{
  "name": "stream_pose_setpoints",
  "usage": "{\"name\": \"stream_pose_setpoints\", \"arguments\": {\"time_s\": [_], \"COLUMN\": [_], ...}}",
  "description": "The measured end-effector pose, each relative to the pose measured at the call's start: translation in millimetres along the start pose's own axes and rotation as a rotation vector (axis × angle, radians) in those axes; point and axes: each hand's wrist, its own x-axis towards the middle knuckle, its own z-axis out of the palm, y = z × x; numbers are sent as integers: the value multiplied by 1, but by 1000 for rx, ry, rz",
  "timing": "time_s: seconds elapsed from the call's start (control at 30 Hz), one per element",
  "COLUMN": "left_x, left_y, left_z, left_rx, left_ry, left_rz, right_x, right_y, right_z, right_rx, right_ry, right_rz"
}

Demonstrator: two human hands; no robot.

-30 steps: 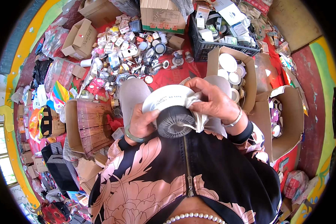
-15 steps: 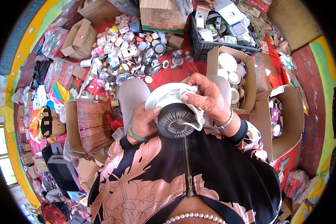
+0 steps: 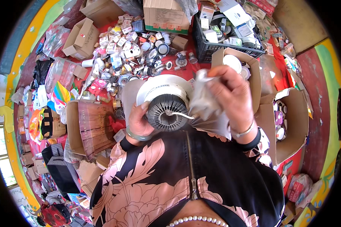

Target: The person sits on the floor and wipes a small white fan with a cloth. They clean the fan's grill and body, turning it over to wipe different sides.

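Note:
My left hand (image 3: 139, 120) grips the side of a downlight (image 3: 167, 109), which has a wide white rim and a black finned heat sink facing up. A short white cable curls out from the middle of its fins. Just to the right, my right hand (image 3: 235, 96) pinches a crumpled, whitish see-through plastic bag (image 3: 205, 99), smeared by motion. This bag hangs apart from the lamp's fins, its lower end down by my lap.
An open carton of white round lamps (image 3: 232, 63) stands right of my knees, another open carton (image 3: 291, 126) beyond it. A black crate (image 3: 205, 48) sits at the far right. Small boxes and lamp parts (image 3: 134, 51) pile up ahead. A reddish carton (image 3: 96, 126) stands at left.
The thin plastic bag has come off the downlight. My right hand has moved right with it, while my left hand has shifted slightly left, keeping its hold on the lamp.

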Motion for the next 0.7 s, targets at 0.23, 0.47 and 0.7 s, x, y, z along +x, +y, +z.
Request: {"name": "stream_pose_setpoints", "arguments": {"time_s": [0.23,0.47,0.7], "left_x": [-4,-3,1], "left_y": [-1,-5,-4], "left_z": [9,-1,20], "left_rx": [24,-80,50], "left_ry": [20,32,8], "left_rz": [31,-24,74], "right_x": [11,-1,1], "right_y": [16,17,41], "right_z": [23,7,16], "right_rx": [-376,-452,-369], "right_ry": [-325,-425,-164], "right_rz": [-627,-523,-491]}}
